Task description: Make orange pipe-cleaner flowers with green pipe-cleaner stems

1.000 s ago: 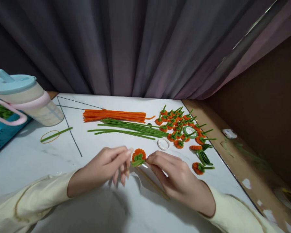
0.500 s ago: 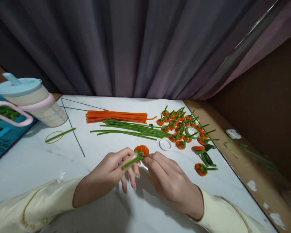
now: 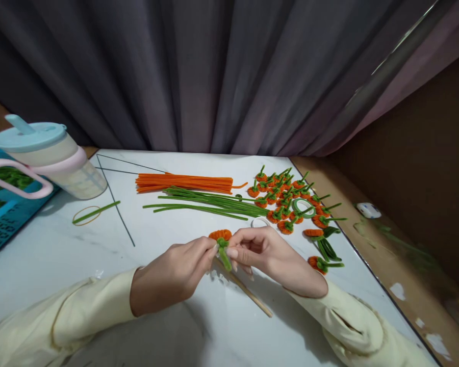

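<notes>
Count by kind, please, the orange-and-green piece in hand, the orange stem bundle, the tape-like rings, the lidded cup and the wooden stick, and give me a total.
Held orange-and-green piece: 1
Orange stem bundle: 1
Tape-like rings: 2 (green ring, partly hidden white ring)
Lidded cup: 1
Wooden stick: 1
Total: 6

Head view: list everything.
Held ornament: one, orange-green, in hands
Other ornaments: many, orange-green, right
Orange stems: many, centre
Green stems: many, centre, left
Leaves: several, green, right
Green ring, white ring: two, right
Stick: one, tan, below hands
Band: one, tan, left
Tumbler: one, blue-pink, left
Teal object: one, left
Dark lines: three, left
Curtain: one, grey, back
Table: one, white, centre
White bits: several, far right
Left hand, right hand: two, bare, centre
</notes>
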Tool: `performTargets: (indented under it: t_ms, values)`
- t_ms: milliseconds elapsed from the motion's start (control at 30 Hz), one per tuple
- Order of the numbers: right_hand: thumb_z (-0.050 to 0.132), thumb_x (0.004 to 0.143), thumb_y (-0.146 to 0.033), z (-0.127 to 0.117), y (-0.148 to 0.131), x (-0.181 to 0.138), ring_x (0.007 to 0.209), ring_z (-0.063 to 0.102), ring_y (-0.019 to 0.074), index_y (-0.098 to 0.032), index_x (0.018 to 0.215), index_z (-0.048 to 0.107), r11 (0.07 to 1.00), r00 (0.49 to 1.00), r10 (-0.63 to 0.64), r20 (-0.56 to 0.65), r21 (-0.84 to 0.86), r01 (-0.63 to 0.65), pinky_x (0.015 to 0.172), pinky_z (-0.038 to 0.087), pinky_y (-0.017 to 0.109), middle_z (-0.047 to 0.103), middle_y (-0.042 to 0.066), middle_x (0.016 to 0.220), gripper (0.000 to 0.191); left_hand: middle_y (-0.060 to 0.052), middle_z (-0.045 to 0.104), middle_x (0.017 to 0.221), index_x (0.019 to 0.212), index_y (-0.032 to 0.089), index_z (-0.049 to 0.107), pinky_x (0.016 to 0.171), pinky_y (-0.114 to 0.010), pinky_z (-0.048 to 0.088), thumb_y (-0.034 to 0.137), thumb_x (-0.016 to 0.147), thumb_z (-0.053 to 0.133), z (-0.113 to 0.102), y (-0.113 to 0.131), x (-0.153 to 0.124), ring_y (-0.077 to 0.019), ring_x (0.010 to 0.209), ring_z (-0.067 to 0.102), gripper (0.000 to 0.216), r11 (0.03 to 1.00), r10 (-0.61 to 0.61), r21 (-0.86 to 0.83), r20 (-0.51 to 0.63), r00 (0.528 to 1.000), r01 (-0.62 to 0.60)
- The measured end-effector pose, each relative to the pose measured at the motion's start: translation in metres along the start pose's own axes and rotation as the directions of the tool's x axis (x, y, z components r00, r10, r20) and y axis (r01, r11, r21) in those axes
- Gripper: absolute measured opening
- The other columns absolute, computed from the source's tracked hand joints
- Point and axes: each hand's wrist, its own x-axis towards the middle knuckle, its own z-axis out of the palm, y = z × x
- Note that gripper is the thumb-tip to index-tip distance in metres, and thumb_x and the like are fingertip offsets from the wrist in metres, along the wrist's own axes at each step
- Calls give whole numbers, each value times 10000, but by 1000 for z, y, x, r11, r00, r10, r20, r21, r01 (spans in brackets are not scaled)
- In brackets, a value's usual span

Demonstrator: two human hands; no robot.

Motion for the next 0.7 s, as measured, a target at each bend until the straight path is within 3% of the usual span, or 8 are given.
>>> performTargets:
  t_ms: [133,267,333,400,500,567,700]
  values:
    - [738,671,-398,-4,5,4,433,438,57,-114,670,600,974,994,60,95,214,-79,421,341,195,561,-13,558,316,-53,610,715,913,187,567,542,-253,374,177,863,384,2,-11,-6,-165,585,531,190,993,67,97,69,995,-73]
    - [737,665,-417,-4,10,4,440,445,56,-115,679,600,970,995,55,86,230,-74,432,344,196,565,-12,573,332,-49,613,757,944,189,561,575,-244,399,193,880,381,4,-10,-3,-158,619,543,191,998,58,-12,56,997,-58]
    - [723,679,-431,-4,12,2,455,442,57,-119,705,603,983,999,41,34,177,-46,456,349,202,561,-15,593,336,-27,598,732,885,192,544,585,-227,415,216,902,370,6,-8,1,-137,608,546,176,989,-11,-143,57,998,19]
    - [701,699,-449,-3,17,0,472,428,59,-125,723,598,994,999,34,-22,106,-31,472,343,204,554,-18,608,341,9,549,624,779,191,495,532,-208,414,282,935,325,11,-7,5,-107,512,512,247,932,-165,-313,91,982,185]
    - [639,752,-481,-1,28,-3,487,411,62,-133,741,581,999,997,46,-55,26,-45,472,322,202,543,-17,622,353,50,479,489,687,193,402,425,-193,379,417,949,266,21,-9,7,-79,375,439,371,755,-382,-503,185,905,421]
    - [590,793,-476,1,37,-4,502,412,68,-137,749,567,999,997,45,-59,-16,-46,477,321,202,533,-16,626,342,56,499,476,706,190,389,390,-186,357,467,936,291,29,-11,6,-67,335,422,374,694,-436,-541,209,875,475]
    - [513,858,-382,6,49,-4,548,407,79,-143,743,533,993,998,-19,-68,-118,11,505,326,202,511,-15,634,266,44,580,624,932,194,377,343,-172,364,499,903,381,41,-14,3,-65,339,473,305,607,-441,-653,196,876,452]
